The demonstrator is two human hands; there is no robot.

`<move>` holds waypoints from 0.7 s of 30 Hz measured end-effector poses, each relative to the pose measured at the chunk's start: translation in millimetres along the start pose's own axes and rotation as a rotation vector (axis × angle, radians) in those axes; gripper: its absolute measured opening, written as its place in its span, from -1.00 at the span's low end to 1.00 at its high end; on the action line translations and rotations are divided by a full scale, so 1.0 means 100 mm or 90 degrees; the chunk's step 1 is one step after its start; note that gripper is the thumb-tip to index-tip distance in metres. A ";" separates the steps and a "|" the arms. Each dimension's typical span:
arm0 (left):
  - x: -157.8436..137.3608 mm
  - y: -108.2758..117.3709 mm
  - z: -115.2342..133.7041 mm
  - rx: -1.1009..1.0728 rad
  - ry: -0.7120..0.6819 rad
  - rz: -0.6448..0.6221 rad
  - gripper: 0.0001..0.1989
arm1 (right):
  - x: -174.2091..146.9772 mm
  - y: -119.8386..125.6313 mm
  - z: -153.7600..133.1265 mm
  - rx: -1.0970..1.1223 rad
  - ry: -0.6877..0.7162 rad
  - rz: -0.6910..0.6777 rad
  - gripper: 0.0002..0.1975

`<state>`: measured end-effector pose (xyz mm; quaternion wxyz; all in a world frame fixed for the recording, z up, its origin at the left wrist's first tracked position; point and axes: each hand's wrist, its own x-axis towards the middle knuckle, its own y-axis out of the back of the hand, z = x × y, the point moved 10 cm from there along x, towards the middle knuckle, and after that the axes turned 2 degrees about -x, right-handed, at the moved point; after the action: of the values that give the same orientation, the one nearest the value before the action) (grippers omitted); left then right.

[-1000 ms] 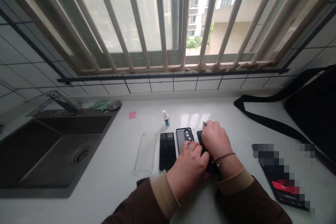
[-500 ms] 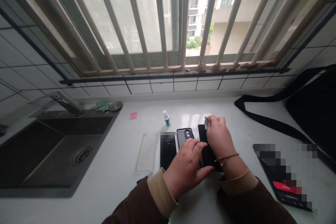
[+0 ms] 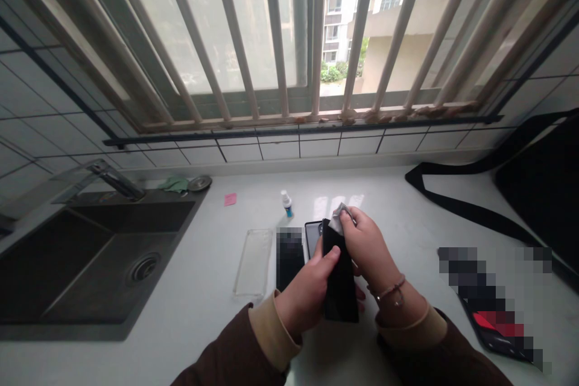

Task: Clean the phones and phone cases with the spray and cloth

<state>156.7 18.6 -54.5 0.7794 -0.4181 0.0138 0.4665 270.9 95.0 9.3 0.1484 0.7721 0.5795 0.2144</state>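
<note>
On my feed, the clear case [image 3: 252,263] and second phone [image 3: 289,265] lie leftmost on the table [image 3: 190,289]. Next, the left hand [image 3: 304,292] grips the phone [image 3: 341,289], thumb on its face, fingers curled beneath. That phone has just shifted left and now partly covers the black case [image 3: 312,239]; I judge this hold steadies it for wiping. It looks slim and plain black, its top leaning left, screen unlit. Rightmost, the right hand [image 3: 370,244] pinches a crumpled grey wipe [image 3: 337,220] against the phone's top end.
</note>
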 end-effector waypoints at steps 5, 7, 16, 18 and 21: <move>-0.03 0.06 -0.07 -0.020 0.102 -0.023 -0.11 | -0.04 0.36 -0.27 -0.080 0.149 0.176 -0.67; -0.01 0.08 -0.07 -0.022 0.112 -0.019 -0.03 | -0.10 0.28 -0.42 -0.119 0.248 0.165 -0.70; 0.07 0.24 0.10 -0.042 -0.004 0.052 -0.17 | -0.36 -0.34 -0.58 -0.212 0.500 -0.036 -0.54; 0.08 0.24 0.18 -0.083 -0.055 0.046 -0.29 | -0.38 -0.37 -0.61 -0.212 0.520 -0.057 -0.51; 0.10 0.25 0.38 -0.174 -0.163 0.023 -0.47 | -0.43 -0.44 -0.66 -0.212 0.553 -0.108 -0.46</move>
<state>129.4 56.1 -50.0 0.7022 -0.4569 -0.1411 0.5276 191.2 64.5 38.1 0.0310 0.5269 0.6067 0.5944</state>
